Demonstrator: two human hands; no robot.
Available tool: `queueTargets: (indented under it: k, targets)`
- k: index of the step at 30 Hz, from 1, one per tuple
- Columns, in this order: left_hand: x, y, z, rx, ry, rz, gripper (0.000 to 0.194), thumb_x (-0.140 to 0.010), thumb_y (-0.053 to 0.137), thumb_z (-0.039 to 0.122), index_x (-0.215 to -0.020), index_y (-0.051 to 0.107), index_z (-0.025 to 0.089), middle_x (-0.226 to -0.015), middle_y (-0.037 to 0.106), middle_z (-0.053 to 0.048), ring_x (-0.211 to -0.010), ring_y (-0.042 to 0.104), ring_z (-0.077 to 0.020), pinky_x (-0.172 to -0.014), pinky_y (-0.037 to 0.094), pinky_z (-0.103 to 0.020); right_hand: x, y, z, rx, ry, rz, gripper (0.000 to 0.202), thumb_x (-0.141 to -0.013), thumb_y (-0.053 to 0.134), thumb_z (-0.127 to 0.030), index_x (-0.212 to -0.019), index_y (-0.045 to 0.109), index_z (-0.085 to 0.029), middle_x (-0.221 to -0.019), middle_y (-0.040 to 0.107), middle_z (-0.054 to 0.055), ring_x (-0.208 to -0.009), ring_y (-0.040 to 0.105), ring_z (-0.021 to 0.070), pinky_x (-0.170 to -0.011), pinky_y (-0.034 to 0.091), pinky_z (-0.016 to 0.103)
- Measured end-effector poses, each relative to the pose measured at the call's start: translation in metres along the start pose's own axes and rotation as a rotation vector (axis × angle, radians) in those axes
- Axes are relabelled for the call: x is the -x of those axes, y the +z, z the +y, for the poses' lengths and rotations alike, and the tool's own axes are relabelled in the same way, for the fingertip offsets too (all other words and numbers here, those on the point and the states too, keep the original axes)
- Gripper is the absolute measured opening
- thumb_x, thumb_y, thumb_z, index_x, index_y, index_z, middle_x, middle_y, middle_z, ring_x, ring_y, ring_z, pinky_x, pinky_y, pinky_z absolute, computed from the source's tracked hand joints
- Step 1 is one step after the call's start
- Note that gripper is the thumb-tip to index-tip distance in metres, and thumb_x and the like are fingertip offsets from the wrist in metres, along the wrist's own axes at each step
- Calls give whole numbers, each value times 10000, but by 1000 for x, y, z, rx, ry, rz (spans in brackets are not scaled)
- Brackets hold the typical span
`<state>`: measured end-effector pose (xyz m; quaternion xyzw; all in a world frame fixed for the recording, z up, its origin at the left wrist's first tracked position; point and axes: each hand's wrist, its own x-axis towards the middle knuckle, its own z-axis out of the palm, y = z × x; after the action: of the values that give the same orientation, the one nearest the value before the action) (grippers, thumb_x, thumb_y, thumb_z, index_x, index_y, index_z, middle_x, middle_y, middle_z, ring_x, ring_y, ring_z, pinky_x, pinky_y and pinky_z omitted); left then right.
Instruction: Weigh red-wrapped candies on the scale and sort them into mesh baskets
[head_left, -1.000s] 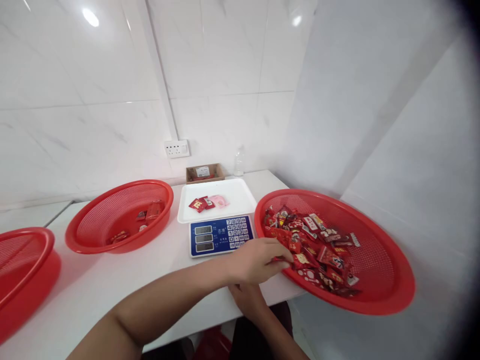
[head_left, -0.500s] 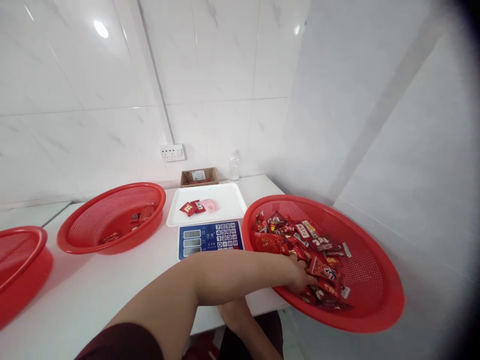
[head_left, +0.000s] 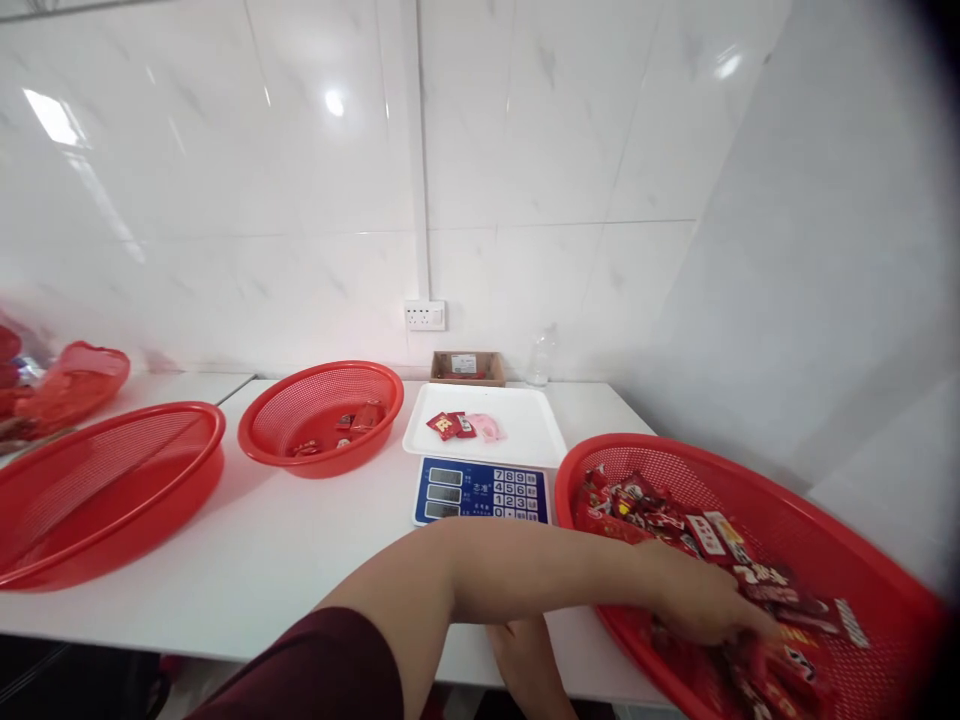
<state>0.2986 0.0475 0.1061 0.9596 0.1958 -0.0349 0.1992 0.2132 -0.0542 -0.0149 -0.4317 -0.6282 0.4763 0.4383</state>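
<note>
My left hand [head_left: 701,598] reaches across to the right, down into a large red perforated basket [head_left: 607,445]. Its fingers curl over some small red snack packets [head_left: 772,680], a little blurred. More red snack packets [head_left: 645,500] lie heaped around it. Below the left forearm, my right hand [head_left: 514,640] shows only in part near the table edge; its fingers are hidden. A digital scale [head_left: 484,490] with a blue keypad stands left of the basket. On its white tray [head_left: 525,405] lie a few red packets [head_left: 450,426] and a pink translucent wrapper [head_left: 487,428].
A red basket [head_left: 262,440] holding several packets stands left of the scale, and another red basket [head_left: 210,440] is further left. At the back are a small cardboard box [head_left: 469,368], a clear bottle [head_left: 543,355] and a wall socket [head_left: 425,316]. Red bags [head_left: 82,385] lie far left.
The view has swung left, so things appear further right and more of the left side shows. My left hand has moved among the packets, its fingers now over some of them.
</note>
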Motion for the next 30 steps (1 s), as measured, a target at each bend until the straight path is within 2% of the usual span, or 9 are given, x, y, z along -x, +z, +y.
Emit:
queueTargets:
  k: [3,6,9,11,15,18,22,26,30]
  targets:
    - [16,-17,-9,95,57,89,144,-831,451,191,-933,552,184,-894,612,-16,-849,569,-141,-720,435,-206,2,-4,-5,166,52,-4,234,-782,463,-332,-734,613,-159,-705,647,55,-685,586,203,-590,454,262]
    - [44,-31,-21,262,-14,325,94,-856,428,211,-882,516,191,-900,594,9,-854,559,-115,-775,430,-201,2,-5,-13,176,12,-45,248,-808,437,-356,-740,602,-183,-687,629,22,-659,575,180,-588,442,242]
    - [78,-39,-38,385,-175,479,122,-861,419,254,-897,518,193,-853,584,23,-829,559,-104,-765,445,-209,1,-5,-16,152,-13,-62,233,-810,446,-363,-777,606,-197,-725,632,15,-683,579,169,-621,448,232]
    - [102,-42,-51,418,-302,554,209,-880,372,327,-995,496,205,-800,573,34,-758,567,-90,-717,464,-215,1,-4,-15,148,-10,-57,231,-806,458,-367,-788,610,-195,-743,636,18,-690,581,168,-629,451,232]
    - [152,-51,-81,227,-573,692,416,-828,426,477,-1166,393,237,-886,579,21,-802,566,-108,-740,471,-239,1,-3,-10,149,7,-71,250,-818,455,-392,-815,607,-194,-777,635,18,-723,582,164,-653,450,231]
    - [186,-56,-103,132,-689,716,418,-823,452,432,-1159,397,190,-986,574,-36,-901,552,-154,-813,452,-292,2,-3,-8,153,7,-70,256,-816,463,-404,-807,607,-192,-781,636,21,-733,585,165,-662,453,232]
    - [215,-52,-122,-6,-761,698,391,-836,433,389,-1185,392,216,-1192,473,-64,-1019,516,-193,-867,425,-326,1,-4,-8,154,-12,-58,250,-803,487,-398,-808,621,-187,-771,643,29,-717,593,170,-645,467,234]
    - [224,-42,-128,-117,-782,628,425,-829,444,417,-1213,391,242,-1238,428,-63,-1076,488,-225,-869,425,-339,0,-3,-8,166,-29,-40,252,-799,501,-397,-827,639,-188,-792,655,36,-710,603,171,-636,479,233]
    - [223,-35,-133,-196,-810,576,460,-838,429,429,-1244,371,221,-1312,364,-97,-1174,395,-263,-961,341,-394,1,-3,-9,161,-45,-37,244,-802,505,-388,-837,644,-190,-802,659,35,-721,608,168,-646,484,229]
